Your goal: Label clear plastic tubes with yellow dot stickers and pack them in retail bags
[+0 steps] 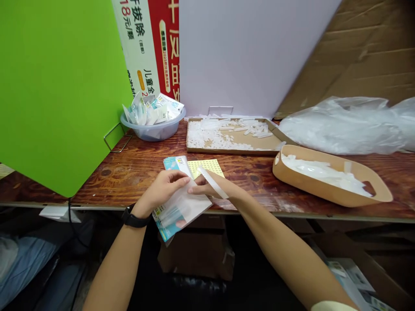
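Reddish varnished wood of the table [136, 172] runs under both hands. The left hand [162, 190], fingers curled, grips a blue-and-white printed packet [181, 209] near its top edge; the right hand [207, 186], half open, touches the same edge, a translucent strip [213, 182] lying across it, whether held I cannot tell. A yellow sticker sheet [204, 167] sits just behind at 12 o'clock. Farther off, a blue plastic bowl [152, 134] of packets stands at 11, a cardboard tray [262, 142] of white plastic pieces at 1, and a kraft scoop tray [311, 190] at 3.
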`<state>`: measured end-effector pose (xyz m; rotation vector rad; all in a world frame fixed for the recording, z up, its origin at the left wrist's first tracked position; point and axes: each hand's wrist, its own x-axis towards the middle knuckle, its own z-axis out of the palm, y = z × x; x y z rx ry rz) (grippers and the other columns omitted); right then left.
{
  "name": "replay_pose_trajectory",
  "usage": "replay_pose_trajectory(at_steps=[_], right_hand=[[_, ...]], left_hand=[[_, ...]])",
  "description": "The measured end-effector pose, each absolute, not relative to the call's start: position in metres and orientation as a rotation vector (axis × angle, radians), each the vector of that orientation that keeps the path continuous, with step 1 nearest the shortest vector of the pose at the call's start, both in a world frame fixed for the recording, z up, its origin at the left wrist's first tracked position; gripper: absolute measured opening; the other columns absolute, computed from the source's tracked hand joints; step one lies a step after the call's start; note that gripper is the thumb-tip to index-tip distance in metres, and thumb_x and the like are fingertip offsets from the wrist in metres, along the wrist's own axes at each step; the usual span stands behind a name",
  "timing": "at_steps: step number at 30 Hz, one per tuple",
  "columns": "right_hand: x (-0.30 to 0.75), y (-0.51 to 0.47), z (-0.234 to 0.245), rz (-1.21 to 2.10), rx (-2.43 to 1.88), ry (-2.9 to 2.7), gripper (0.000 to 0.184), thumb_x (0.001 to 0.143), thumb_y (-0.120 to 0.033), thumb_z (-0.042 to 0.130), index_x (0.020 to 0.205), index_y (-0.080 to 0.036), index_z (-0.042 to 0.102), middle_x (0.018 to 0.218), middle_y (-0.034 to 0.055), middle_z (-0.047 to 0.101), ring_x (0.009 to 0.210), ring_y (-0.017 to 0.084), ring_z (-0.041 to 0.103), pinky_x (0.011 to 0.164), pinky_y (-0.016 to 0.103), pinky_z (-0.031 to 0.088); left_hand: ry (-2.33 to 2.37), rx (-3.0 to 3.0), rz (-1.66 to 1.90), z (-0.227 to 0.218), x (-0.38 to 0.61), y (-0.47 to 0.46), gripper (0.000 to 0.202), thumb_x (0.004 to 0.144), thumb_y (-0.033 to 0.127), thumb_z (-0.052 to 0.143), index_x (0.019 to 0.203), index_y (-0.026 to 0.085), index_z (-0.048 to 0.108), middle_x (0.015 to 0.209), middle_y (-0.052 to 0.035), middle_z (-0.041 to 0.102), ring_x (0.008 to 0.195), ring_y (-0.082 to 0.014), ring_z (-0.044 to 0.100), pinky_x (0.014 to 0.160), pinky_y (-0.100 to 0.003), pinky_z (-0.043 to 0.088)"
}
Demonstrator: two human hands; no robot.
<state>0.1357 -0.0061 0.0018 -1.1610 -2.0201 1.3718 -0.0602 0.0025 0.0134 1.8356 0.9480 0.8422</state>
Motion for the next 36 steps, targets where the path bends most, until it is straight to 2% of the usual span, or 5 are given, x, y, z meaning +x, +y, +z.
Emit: replay_pose_trajectory(at_steps=[9, 15, 24, 30, 36], right_hand=[[0.132, -0.002, -0.002, 1.378, -1.07, -1.71, 0.051, 0.073, -0.057, 0.065, 0.052, -0.014, 0.049, 0.049, -0.004, 0.042, 0.047, 0.006, 0.038, 0.044, 0.019, 0.029], [0.117, -0.004, -0.005, 1.462, -0.887, -1.216, 0.047, 0.069, -0.057, 0.071, 0.094, -0.017, 0.068, 0.086, 0.0045, 0.069, 0.074, 0.015, 0.063, 0.066, 0.028, 0.052], [0.11, -0.01, -0.002, 1.017, -0.927, -1.18, 0.027, 0.068, -0.042, 0.076, 0.07, -0.017, 0.068, 0.072, 0.0011, 0.067, 0.068, 0.011, 0.059, 0.065, 0.025, 0.048], [0.108, -0.037, 0.022, 0.897, -0.975, -1.194, 0.024, 0.078, -0.041, 0.068, 0.078, -0.017, 0.07, 0.044, -0.0043, 0.053, 0.037, 0.009, 0.047, 0.04, 0.023, 0.038], [0.101, -0.053, 0.026, 0.606, -0.871, -1.25, 0.013, 0.08, -0.029, 0.067, 0.071, -0.02, 0.069, 0.082, 0.004, 0.07, 0.079, 0.018, 0.067, 0.071, 0.032, 0.054]], left_hand=[[1.016, 1.621, 1.148, 0.007, -0.047, 0.003, 0.018, 0.075, 0.029, 0.061, 0.064, 0.015, 0.059, 0.061, 0.0009, 0.056, 0.057, -0.0109, 0.046, 0.056, -0.023, 0.037], [1.188, 1.367, 1.593, -0.002, -0.048, 0.013, 0.021, 0.077, 0.033, 0.06, 0.067, 0.015, 0.056, 0.063, 0.0009, 0.056, 0.058, -0.0107, 0.047, 0.056, -0.023, 0.037], [1.23, 1.412, 1.71, 0.009, -0.054, 0.011, 0.015, 0.073, 0.029, 0.067, 0.068, 0.015, 0.067, 0.07, -0.0009, 0.059, 0.064, -0.0117, 0.051, 0.059, -0.024, 0.04], [1.271, 1.419, 1.671, 0.039, -0.053, -0.027, 0.017, 0.078, 0.033, 0.067, 0.073, 0.017, 0.07, 0.055, 0.0025, 0.056, 0.049, -0.0097, 0.049, 0.05, -0.022, 0.039], [1.193, 1.326, 1.779, 0.048, -0.04, -0.046, 0.012, 0.077, 0.027, 0.066, 0.073, 0.016, 0.065, 0.064, 0.0009, 0.065, 0.057, -0.0117, 0.061, 0.053, -0.021, 0.048]])
